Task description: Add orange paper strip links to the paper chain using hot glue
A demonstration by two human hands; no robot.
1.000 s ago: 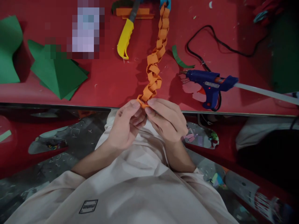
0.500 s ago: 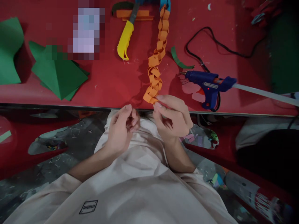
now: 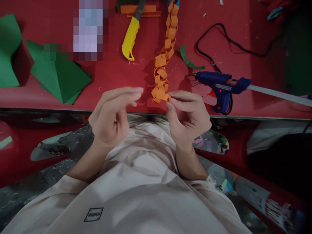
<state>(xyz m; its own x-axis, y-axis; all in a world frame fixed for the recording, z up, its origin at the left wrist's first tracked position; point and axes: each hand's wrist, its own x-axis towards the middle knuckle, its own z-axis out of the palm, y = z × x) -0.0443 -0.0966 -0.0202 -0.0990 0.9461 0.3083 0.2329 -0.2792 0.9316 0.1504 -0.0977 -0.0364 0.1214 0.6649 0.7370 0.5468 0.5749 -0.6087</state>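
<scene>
An orange paper chain (image 3: pixel 161 60) of folded links runs down the red table toward me, with a bit of blue at its far end. My right hand (image 3: pixel 187 113) pinches the last link at the near end between thumb and fingers. To the left of the chain's end, my left hand (image 3: pixel 113 113) is raised at the table's edge with its fingers stretched out and holds nothing. A small gap separates its fingertips from the chain.
Right of the chain lies a blue glue gun (image 3: pixel 219 86) with a black cord (image 3: pixel 214 27) and a curved green paper strip (image 3: pixel 188 58). A yellow-handled knife (image 3: pixel 131 39) rests beside orange strips (image 3: pixel 148 9). Green paper sheets (image 3: pixel 60 73) lie left, near a blurred-out rectangle (image 3: pixel 87 29).
My left hand has risen leftward and up to the table's edge, its fingers straightening. My right hand has shifted slightly up and right, still pinching the chain's end link.
</scene>
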